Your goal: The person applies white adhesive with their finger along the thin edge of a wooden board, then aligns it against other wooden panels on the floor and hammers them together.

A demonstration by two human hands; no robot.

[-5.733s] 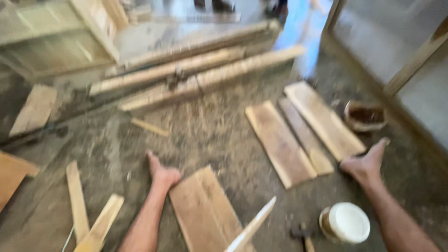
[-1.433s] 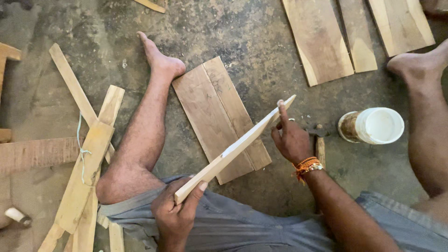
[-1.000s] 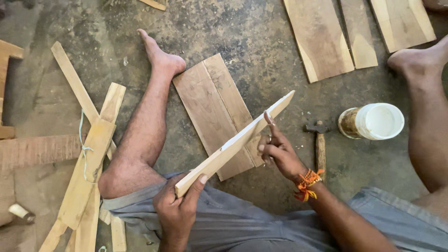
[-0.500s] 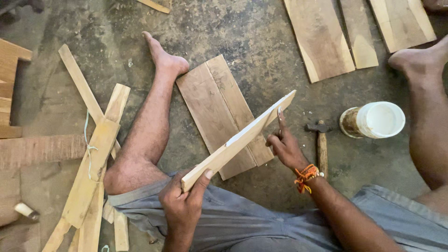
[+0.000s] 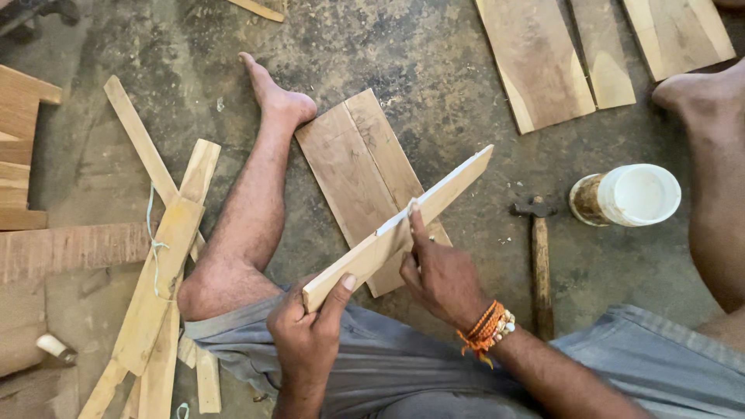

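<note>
Both hands hold one thin wooden strip (image 5: pixel 400 229) slanting across the frame's centre. Left hand (image 5: pixel 306 337) is closed round its lower end, thumb on top. Right hand (image 5: pixel 442 275) pinches the middle, forefinger along the edge. Beneath lies a board (image 5: pixel 353 167); right of it a hammer (image 5: pixel 539 256) and a white-lidded tub (image 5: pixel 628 194).

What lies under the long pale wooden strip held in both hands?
Under the long pale wooden strip a wide brown plank lies on the grey concrete floor. The strip and the right hand cover part of the plank's near end.
</note>
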